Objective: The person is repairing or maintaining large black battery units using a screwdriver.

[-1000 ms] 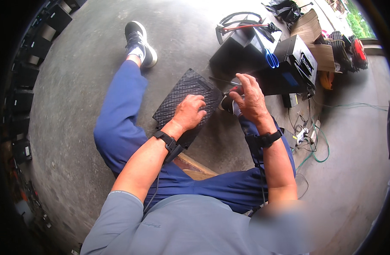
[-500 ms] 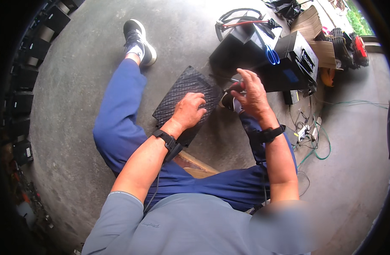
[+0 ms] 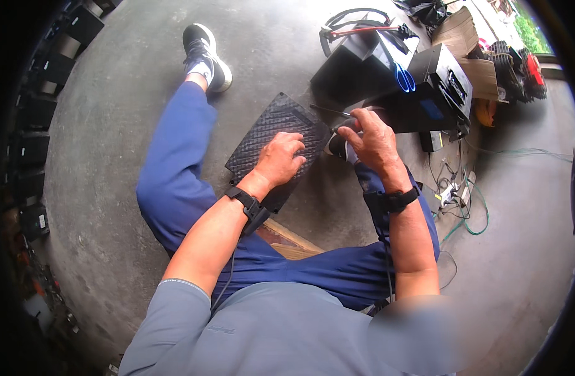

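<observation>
A black ribbed, box-like case stands between my legs, tilted to the right at its far end. My left hand lies on its top face, fingers loosely spread and gripping nothing. To the right of the case, my right hand holds a screwdriver, its handle mostly hidden by my fingers. The thin dark shaft points left, above the case's far right corner and apart from it.
Black boxes stand ahead on the right, with blue-handled scissors and a strap-like headband on top. Tangled cables lie on the floor at right. Rows of black units line the left edge. Under me is a wooden seat.
My right hand has turned, its fingers closing in around the screwdriver, and the shaft has come into clearer view. My left hand stays on the case.
</observation>
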The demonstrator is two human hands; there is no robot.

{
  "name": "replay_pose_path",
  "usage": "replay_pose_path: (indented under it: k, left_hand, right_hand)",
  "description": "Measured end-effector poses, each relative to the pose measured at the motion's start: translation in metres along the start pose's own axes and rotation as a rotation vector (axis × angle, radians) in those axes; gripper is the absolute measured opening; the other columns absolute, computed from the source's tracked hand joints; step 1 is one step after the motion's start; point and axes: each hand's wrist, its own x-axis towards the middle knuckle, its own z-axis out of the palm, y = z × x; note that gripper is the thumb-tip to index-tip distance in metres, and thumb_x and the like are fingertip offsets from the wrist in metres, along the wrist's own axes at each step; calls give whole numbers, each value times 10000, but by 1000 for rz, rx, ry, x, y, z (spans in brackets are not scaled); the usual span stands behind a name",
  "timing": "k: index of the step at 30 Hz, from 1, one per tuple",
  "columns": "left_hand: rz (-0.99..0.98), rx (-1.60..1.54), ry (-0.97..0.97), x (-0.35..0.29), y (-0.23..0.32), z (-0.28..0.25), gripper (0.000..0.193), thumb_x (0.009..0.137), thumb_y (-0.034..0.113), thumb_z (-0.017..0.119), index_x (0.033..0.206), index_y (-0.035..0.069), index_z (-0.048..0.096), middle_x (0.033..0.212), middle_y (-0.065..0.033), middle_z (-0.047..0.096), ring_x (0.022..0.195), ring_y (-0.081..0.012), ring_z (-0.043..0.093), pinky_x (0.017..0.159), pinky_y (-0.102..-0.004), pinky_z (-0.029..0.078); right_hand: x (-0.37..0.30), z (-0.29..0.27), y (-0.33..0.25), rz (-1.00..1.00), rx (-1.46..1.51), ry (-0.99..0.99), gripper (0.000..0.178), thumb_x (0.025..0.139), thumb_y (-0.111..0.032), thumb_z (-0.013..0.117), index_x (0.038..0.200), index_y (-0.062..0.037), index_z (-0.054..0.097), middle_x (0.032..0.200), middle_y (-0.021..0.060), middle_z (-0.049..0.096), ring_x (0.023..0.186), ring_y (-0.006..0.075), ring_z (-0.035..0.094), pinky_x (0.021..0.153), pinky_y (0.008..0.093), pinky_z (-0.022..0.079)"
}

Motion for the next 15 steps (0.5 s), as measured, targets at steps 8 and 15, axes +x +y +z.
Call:
replay_pose_path:
  k: [8,15]
  left_hand:
    - [-23,9,-2,0,0,-1,247,803,157,777,1023,54,731,1293,-116,674,1259,-314,578,1073,-417,472]
    - [-14,14,16,-2,-3,0,247,801,164,779,1014,49,728,1288,-120,675,1253,-316,581,1069,-420,476]
  right_hand:
    - [-6,0,1,-135,62,97,366,827,-158,790,1147,-76,632,947,126,647,861,331,690,758,435,564]
    - [-12,-27,-8,-115,120,121,337,808,-105,773,1117,-50,649,933,131,631,824,313,678,735,406,564]
